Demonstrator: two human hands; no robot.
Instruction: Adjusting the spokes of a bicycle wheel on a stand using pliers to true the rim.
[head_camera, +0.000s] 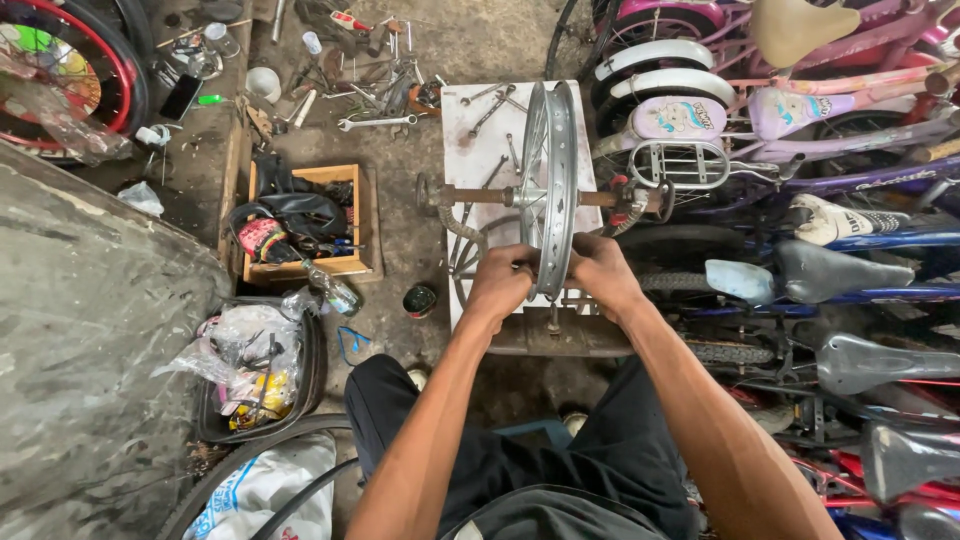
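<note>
Wheel rim (556, 180) upright on stand; left hand (500, 283) & right hand (601, 272) grips both closed on rim's near edge.

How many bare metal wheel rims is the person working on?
1: a silver rim upright on the stand, left hand and right hand gripping its near edge. Others may be hidden.

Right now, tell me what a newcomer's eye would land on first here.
First, the bare silver wheel rim standing upright on an axle at centre, with the left hand and right hand gripping its near edge. Then the row of pink and purple bicycles packed along the right, and the scattered wrenches on the floor above.
</note>
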